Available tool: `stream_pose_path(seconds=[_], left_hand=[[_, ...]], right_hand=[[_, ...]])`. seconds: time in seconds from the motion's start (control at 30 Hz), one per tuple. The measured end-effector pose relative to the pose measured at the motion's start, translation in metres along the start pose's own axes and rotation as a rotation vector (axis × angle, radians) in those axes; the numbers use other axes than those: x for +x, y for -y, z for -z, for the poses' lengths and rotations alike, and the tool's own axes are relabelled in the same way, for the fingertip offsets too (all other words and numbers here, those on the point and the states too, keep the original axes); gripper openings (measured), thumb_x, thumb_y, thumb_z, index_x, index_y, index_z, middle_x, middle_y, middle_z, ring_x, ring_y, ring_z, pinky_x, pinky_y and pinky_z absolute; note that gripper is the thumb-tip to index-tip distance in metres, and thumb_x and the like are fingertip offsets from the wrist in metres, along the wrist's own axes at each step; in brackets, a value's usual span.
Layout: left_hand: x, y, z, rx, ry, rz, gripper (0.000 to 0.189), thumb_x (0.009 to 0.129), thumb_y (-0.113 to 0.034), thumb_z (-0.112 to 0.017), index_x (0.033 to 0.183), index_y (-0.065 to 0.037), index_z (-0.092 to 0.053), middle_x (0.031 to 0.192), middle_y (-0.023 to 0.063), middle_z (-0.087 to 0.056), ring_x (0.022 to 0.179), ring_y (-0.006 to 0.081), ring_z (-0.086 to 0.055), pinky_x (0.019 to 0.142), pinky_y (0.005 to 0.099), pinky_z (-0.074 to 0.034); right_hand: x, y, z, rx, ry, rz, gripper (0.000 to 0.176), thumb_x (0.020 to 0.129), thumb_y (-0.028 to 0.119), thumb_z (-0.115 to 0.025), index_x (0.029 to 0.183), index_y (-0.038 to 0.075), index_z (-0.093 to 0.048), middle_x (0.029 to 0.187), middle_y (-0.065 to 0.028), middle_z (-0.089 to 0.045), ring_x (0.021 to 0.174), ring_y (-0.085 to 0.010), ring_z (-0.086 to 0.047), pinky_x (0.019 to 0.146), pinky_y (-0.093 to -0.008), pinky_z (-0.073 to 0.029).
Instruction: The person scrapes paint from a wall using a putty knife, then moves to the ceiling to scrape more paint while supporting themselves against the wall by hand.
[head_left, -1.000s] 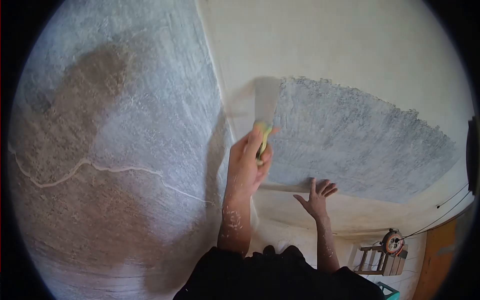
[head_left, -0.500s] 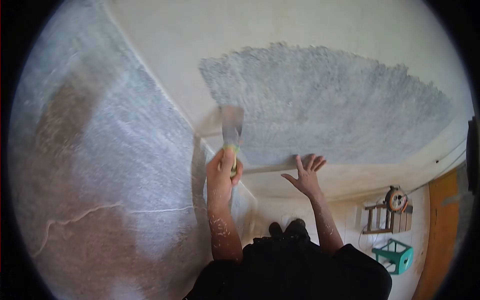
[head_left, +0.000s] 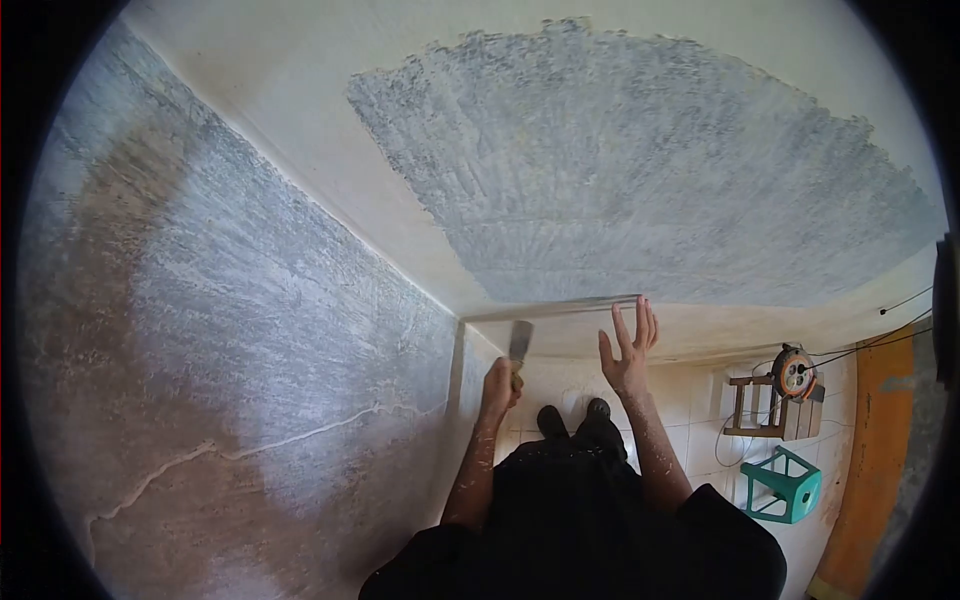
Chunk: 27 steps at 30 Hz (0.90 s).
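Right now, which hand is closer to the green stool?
Right. The open right hand is up and left of the green stool; the left hand, gripping a scraper, is farther left.

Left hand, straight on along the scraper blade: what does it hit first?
Probably the pale edge strip just above the scraper in the left hand, then the grey scraped patch; depth unclear.

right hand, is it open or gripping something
Open: the right hand has its fingers straight and slightly spread, holding nothing. Only the left hand is shut, around the scraper.
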<state>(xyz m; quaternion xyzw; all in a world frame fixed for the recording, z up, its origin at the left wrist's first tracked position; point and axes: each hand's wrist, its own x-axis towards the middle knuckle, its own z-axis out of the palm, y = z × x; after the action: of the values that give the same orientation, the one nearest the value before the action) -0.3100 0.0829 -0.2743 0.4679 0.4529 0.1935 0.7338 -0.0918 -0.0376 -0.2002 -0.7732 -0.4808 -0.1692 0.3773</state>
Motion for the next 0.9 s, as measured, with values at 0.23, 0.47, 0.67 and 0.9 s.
stream_pose_path(seconds=[0.23, 0.47, 0.67, 0.9], left_hand=[[0.085, 0.093, -0.017, 0.139, -0.323, -0.478, 0.040, 0.100, -0.035, -0.045, 0.080, -0.001, -0.052, 0.056, 0.0028, -0.047, 0.050, 0.0118, -0.045, 0.047, 0.0282, -0.038], [0.080, 0.101, -0.025, 0.274, -0.490, -0.552, 0.038, 0.099, -0.032, -0.048, 0.081, 0.001, -0.055, 0.061, 0.0084, -0.051, 0.053, 0.0144, -0.047, 0.050, 0.0323, -0.038], [0.101, 0.099, -0.019, 0.016, -0.358, -0.424, 0.035, 0.100, -0.030, -0.046, 0.083, 0.000, -0.057, 0.063, -0.0015, -0.047, 0.061, 0.0100, -0.046, 0.060, 0.0255, -0.040], [0.056, 0.036, -0.068, -0.070, -0.261, -0.449, 0.042, 0.100, -0.042, -0.039, 0.075, -0.011, -0.049, 0.058, -0.0006, -0.045, 0.051, 0.0079, -0.042, 0.048, 0.0267, -0.037]], right_hand=[[0.016, -0.019, 0.019, -0.010, -0.266, -0.021, 0.050, 0.083, 0.003, -0.064, 0.132, 0.008, -0.053, 0.146, -0.0257, -0.028, 0.136, -0.0394, -0.026, 0.109, -0.0497, -0.022], [0.065, -0.032, 0.026, -0.235, -0.522, 0.045, 0.060, 0.097, 0.020, -0.040, 0.147, -0.001, -0.016, 0.149, -0.0293, -0.004, 0.139, -0.0438, -0.010, 0.109, -0.0561, -0.017], [0.093, -0.028, -0.001, -0.297, -0.658, 0.054, 0.064, 0.101, 0.038, -0.023, 0.148, -0.003, -0.008, 0.151, -0.0269, 0.004, 0.141, -0.0395, 0.001, 0.111, -0.0553, -0.006], [0.091, -0.027, -0.002, -0.187, -0.578, 0.066, 0.070, 0.100, 0.047, -0.022, 0.149, 0.000, -0.003, 0.151, -0.0225, 0.013, 0.141, -0.0393, 0.013, 0.111, -0.0594, 0.000]])
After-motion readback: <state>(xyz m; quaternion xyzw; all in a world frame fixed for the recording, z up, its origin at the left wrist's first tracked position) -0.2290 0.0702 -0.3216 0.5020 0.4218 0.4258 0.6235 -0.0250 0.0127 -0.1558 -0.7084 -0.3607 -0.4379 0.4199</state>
